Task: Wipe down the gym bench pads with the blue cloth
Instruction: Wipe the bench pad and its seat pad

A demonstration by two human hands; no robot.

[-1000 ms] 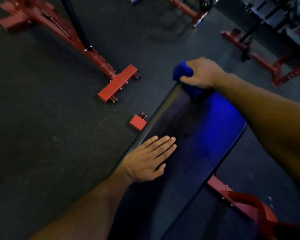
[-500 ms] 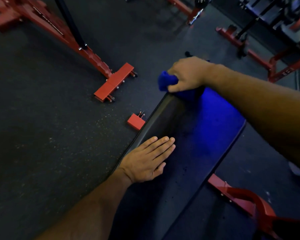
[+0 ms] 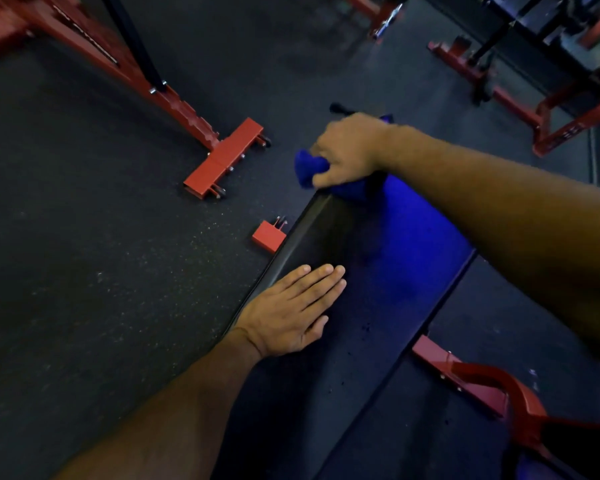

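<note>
Two bare hands are on the black bench pad [image 3: 343, 341], which runs diagonally across the dark rubber floor [image 3: 101, 271]. The right hand [image 3: 352, 150] is at the pad's far left corner, fingers curled tight around the blue cloth [image 3: 309, 166]; a bunched lump of the cloth sticks out past the knuckles over the pad's edge, and more of it is pressed against the pad beneath the palm. The left hand [image 3: 291, 313] lies flat nearer the person, fingers straight and close together, palm down on the pad along its left edge, holding nothing. A blue sheen shows on the pad's surface between the two hands and under the right forearm. Beside the pad's left edge, a small red foot [image 3: 268, 236] of the bench frame sits on the floor. Farther off to the left stands a red rack base [image 3: 222, 157], well apart from the bench. Another red frame piece [image 3: 482, 379] shows below the pad on the right.
</note>
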